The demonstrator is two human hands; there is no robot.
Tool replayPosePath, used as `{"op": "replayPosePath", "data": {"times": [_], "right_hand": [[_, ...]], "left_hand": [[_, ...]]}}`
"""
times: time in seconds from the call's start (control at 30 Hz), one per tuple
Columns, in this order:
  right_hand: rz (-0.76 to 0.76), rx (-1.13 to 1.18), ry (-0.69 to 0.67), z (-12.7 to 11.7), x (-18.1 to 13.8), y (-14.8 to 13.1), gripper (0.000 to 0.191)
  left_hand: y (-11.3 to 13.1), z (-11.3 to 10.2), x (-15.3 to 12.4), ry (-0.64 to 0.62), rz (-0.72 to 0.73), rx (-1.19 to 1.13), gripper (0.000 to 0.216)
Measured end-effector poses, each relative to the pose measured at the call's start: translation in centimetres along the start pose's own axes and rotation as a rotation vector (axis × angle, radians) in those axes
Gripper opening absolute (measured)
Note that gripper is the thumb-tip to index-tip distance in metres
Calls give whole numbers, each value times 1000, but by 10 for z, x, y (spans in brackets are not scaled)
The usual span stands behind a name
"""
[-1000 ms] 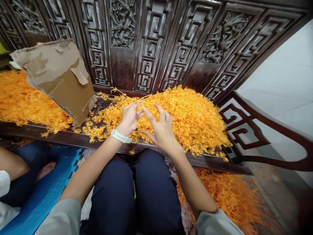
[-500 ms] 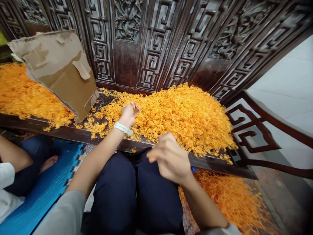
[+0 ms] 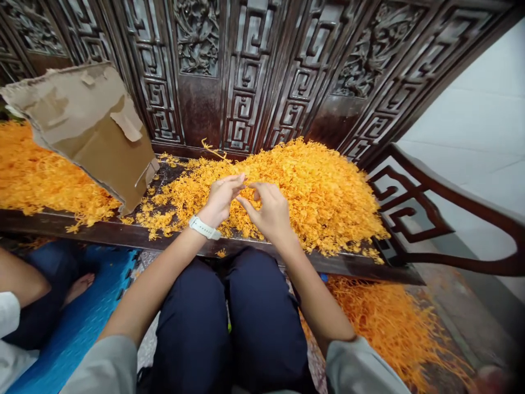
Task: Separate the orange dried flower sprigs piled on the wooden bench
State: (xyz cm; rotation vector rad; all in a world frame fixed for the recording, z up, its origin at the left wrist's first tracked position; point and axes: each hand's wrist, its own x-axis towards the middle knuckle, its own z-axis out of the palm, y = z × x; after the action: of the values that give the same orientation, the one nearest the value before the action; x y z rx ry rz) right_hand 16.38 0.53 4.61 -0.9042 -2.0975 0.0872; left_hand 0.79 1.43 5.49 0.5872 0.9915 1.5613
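My left hand [image 3: 223,198], with a pale watch [image 3: 205,227] on the wrist, is over the heap of small orange plastic flower-like pieces [image 3: 315,191]. Its fingers are pinched together at the tips, around a small orange piece that mostly blends into the heap. Close beside it is my right hand [image 3: 270,210], thumb and forefinger curved and apart, pointing at the left fingertips. Just beyond my left hand shows a branched yellow-orange strand [image 3: 214,150]; whether anything touches it I cannot tell.
The heap lies on a dark wooden bench [image 3: 180,249] with a carved back [image 3: 200,104] and armrest [image 3: 426,186]. Torn cardboard [image 3: 98,131] separates another orange pile [image 3: 53,164]. Orange strands [image 3: 381,323] lie on the floor at right. Another person's arm [image 3: 22,279] is at left.
My right hand has come up and left from above my lap to beside my left hand. The branched strand has appeared beyond my left hand. The whole view has shifted slightly.
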Motion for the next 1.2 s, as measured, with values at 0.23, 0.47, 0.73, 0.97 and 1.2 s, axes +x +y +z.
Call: {"op": "replayPosePath", "data": {"times": [0.23, 0.47, 0.73, 0.97, 1.2], "right_hand": [[186, 291, 43, 12, 13, 15, 19], [-110, 631, -182, -42, -29, -35, 37], [189, 811, 203, -94, -24, 19, 47], [542, 494, -2, -33, -46, 32, 50], [535, 525, -187, -69, -94, 18, 57]], "left_hand": [[-9, -3, -1, -133, 229, 289, 20], [-7, -5, 4, -22, 62, 155, 19], [-9, -17, 20, 38, 19, 126, 14], [-14, 9, -3, -363, 157, 503, 22], [-15, 19, -14, -686, -12, 584, 33]]}}
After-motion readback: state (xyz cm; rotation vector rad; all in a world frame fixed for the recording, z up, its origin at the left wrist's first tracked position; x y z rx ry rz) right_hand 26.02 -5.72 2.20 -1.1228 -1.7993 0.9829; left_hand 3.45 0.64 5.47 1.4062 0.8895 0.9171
